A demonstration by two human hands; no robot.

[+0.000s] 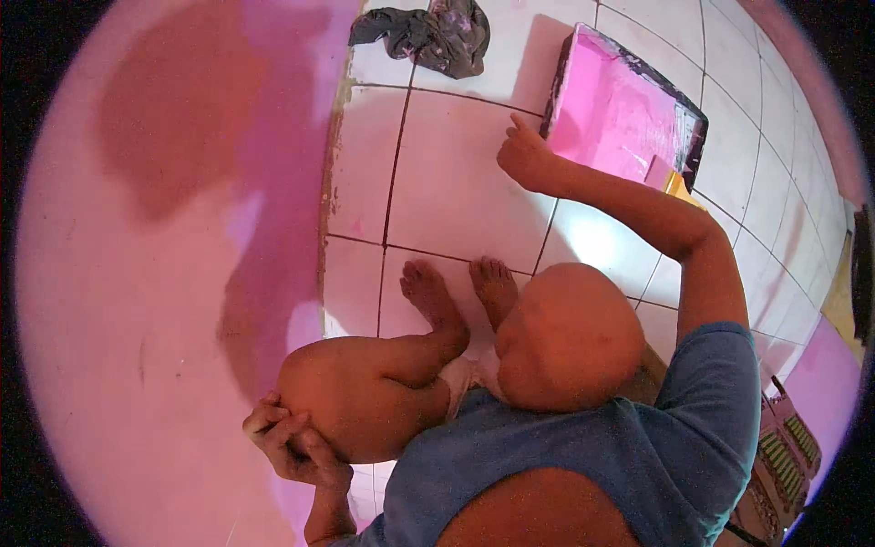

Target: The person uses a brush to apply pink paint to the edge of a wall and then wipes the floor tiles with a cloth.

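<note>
My right hand (pixel 529 162) reaches out over the tiles at the left edge of a black paint tray (pixel 702 137). Its index finger points out while the other fingers are curled in, and I see nothing in them. Pink paint (pixel 597 105) covers the tray's inside, thick on the left and streaked on the right. A yellow piece (pixel 676 185) shows at the tray's near corner, partly behind my forearm. Beside my bent left knee, my left hand (pixel 299 444) is held with its fingers curled; nothing shows in it.
A crumpled black plastic bag (pixel 447 36) lies on the white tiled floor (pixel 474 173) at the far left. The pink wall (pixel 155 319) rises close along my left. A brown slatted piece (pixel 784 456) stands at the lower right. My bare feet (pixel 456 287) rest on the tiles.
</note>
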